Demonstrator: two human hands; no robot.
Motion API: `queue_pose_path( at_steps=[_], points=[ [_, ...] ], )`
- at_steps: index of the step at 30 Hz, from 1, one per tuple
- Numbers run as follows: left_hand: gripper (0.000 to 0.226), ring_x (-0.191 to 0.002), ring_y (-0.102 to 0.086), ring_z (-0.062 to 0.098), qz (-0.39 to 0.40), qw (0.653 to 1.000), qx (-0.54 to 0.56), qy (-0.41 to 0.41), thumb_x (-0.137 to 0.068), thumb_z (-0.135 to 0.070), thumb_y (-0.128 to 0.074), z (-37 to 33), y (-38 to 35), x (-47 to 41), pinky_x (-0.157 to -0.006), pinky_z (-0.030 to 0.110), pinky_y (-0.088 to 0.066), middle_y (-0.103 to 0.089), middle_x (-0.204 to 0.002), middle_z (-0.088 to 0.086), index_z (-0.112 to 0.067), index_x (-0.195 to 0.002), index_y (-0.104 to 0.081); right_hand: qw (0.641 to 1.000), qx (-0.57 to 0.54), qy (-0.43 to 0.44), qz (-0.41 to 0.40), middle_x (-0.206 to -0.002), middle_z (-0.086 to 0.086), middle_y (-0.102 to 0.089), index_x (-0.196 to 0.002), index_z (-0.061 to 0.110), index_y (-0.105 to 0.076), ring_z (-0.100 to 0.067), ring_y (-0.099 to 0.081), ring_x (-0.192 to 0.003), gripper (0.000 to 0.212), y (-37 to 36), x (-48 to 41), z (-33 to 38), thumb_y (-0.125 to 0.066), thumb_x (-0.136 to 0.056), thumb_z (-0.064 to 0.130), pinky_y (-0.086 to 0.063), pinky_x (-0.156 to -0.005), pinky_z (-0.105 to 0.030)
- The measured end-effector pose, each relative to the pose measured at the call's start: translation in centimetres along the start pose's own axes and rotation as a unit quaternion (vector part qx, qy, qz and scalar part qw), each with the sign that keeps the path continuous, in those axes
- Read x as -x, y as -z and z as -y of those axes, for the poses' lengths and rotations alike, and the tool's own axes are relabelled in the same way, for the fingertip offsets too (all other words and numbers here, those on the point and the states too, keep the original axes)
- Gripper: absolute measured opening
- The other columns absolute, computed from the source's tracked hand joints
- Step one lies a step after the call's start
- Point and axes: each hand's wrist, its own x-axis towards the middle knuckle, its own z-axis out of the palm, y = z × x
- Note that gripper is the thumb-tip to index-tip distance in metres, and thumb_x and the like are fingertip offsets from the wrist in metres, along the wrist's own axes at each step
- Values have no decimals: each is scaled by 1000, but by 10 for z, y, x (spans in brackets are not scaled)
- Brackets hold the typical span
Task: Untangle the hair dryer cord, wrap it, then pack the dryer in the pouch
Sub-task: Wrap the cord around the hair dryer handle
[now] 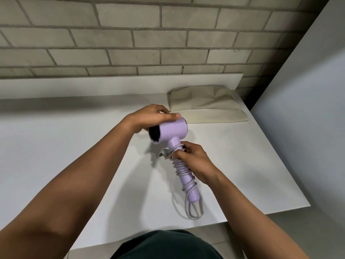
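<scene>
Cord (181, 171) coils round purple dryer (172, 131), right hand (194, 161) pinching it, left hand (149, 117) gripping barrel.

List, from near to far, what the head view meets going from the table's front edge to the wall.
Loose loop of cord → right hand pinching the cord wound on the handle → dryer barrel gripped by the left hand → pouch → brick wall.

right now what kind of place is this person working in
Likely a plain indoor workspace, perhaps at home: a white table against a grey brick wall, a cloth pouch lying on it, and a lilac hair dryer with wrapped cord.
</scene>
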Motion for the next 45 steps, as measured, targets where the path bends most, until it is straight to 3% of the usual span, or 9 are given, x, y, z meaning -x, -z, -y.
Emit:
queue_pose_path(
  at_steps=[4, 9, 12, 16, 26, 30, 36, 41, 45],
  points=[
    [87, -111, -66, 15, 55, 993, 104, 6, -66, -65, -87, 18, 4, 7, -86, 33, -57, -64, -125, -3, -37, -141, -53, 999, -30, -16, 6, -93, -11, -76, -104, 2, -72, -24, -64, -73, 16, -2, -9, -6, -64, -91, 4, -56, -65, -35],
    [89, -97, -67, 17, 28, 991, 128, -20, -69, -34, -96, 45, -13, 14, -72, 28, -60, -59, -122, -1, -32, -145, -50, 997, -50, -51, 18, -100, -24, -75, -107, -1, -69, -27, -61, -75, 20, -6, -20, -12, -60, -93, 10, -55, -65, -37],
    [63, -104, -69, 19, -61, 989, 135, -14, -70, -38, -95, 52, -21, 8, -77, 36, -65, -67, -115, 0, -27, -122, -61, 994, -60, -82, 48, -109, -27, -73, -113, -1, -65, -27, -61, -75, 27, -12, -30, -16, -55, -95, 17, -56, -64, -37],
    [65, -99, -69, 16, -118, 989, 88, 7, -57, -52, -94, 56, -27, 0, -81, 42, -63, -68, -104, -5, -26, -104, -58, 993, -38, -99, 58, -96, -15, -72, -115, 7, -57, -24, -65, -74, 31, -20, -44, -21, -55, -90, 25, -58, -68, -42],
    [78, -97, -65, 24, -157, 986, -44, 26, -49, -80, -80, 50, -46, -10, -84, 43, -58, -68, -100, -7, -27, -101, -57, 993, 78, -81, 44, -95, -8, -77, -104, 7, -70, -19, -70, -81, 32, -17, -53, -27, -52, -89, 29, -59, -76, -37],
    [77, -95, -64, 25, -169, 982, -80, 38, -54, -82, -80, 44, -52, -12, -78, 37, -56, -67, -100, -6, -28, -103, -55, 989, 136, -60, 24, -79, 4, -72, -85, 17, -69, -11, -61, -68, 25, -14, -51, -25, -49, -93, 29, -50, -68, -30],
    [80, -96, -63, 25, -176, 979, -95, 31, -61, -88, -71, 43, -55, -7, -80, 38, -55, -67, -105, -6, -28, -112, -55, 991, 121, -47, 4, -116, 3, -72, -130, 25, -54, -15, -71, -103, 35, -13, -49, -29, -56, -97, 34, -56, -81, -31],
    [78, -108, -65, 21, -136, 991, 11, -15, -77, -72, -74, 64, -53, -1, -94, 38, -55, -66, -122, -7, -29, -137, -49, 996, 80, -26, -13, -119, 9, -72, -127, 31, -54, -11, -72, -103, 35, -11, -40, -34, -67, -95, 34, -59, -88, -34],
    [62, -109, -68, 13, -123, 979, 159, -37, -91, -44, -77, 87, -52, 10, -91, 33, -58, -63, -130, -6, -29, -143, -48, 997, 75, -20, -16, -119, 9, -71, -129, 27, -57, -8, -71, -103, 45, -9, -39, -34, -77, -90, 36, -58, -88, -31]
  ],
)
